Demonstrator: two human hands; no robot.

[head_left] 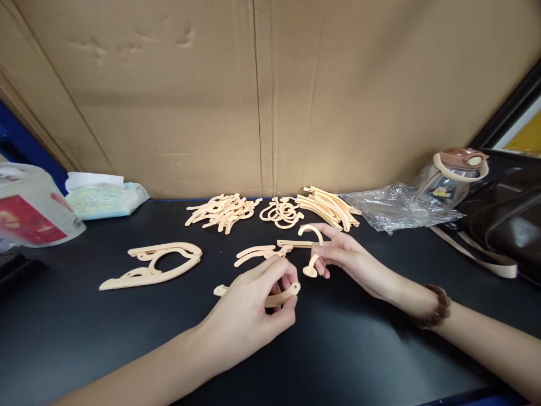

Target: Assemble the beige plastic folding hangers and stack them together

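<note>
My left hand (257, 301) is closed on a cream plastic hanger arm (282, 296); its rounded end with a hole points right, and its middle is hidden by the fingers. To the right and slightly higher, my right hand (344, 254) pinches a cream hanger hook (315, 256), its round foot hanging down. The hook and the arm are apart. Beyond the hands lie loose curved hanger pieces (256, 254) and a straight bar (291, 243), its right end behind the hook and fingers. On the left rests a folded hanger (158, 268), its parts joined.
Along the back are piles of short hanger pieces (226, 211), hooks (281, 211) and long arms (329, 207). Right of them are a crinkled plastic bag (389, 208) and a strapped bottle (452, 177). A tissue pack (105, 197) and a wrapped roll (38, 206) stand left. Cardboard (190, 113) forms the back wall.
</note>
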